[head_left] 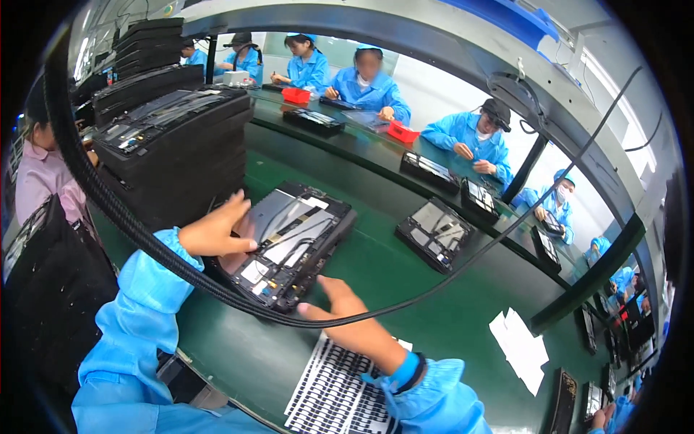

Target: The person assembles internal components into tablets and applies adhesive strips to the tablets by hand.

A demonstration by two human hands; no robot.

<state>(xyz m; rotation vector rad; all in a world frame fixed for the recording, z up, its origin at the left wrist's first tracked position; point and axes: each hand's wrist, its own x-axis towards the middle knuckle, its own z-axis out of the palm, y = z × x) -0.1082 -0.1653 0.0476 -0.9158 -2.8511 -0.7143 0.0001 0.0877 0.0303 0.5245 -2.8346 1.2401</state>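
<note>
In front of me on the green bench lies a black foam tray holding an opened tablet-like device [289,239], with grey battery packs, dark flat cables and small boards exposed. My left hand [215,230] is at its left side, fingers spread and thumb over the edge; whether it touches is hard to tell. By the near right corner is my right hand [350,318], its thumb and forefinger apart and nothing visible between them. Beneath my right forearm lie white sheets of black labels [329,383].
A tall stack of black foam trays [181,163] stands at the left. Another tray with an opened device [436,233] sits to the right, near white papers [519,347]. Black cables [463,269] hang across the view. Several co-workers in blue sit across the bench.
</note>
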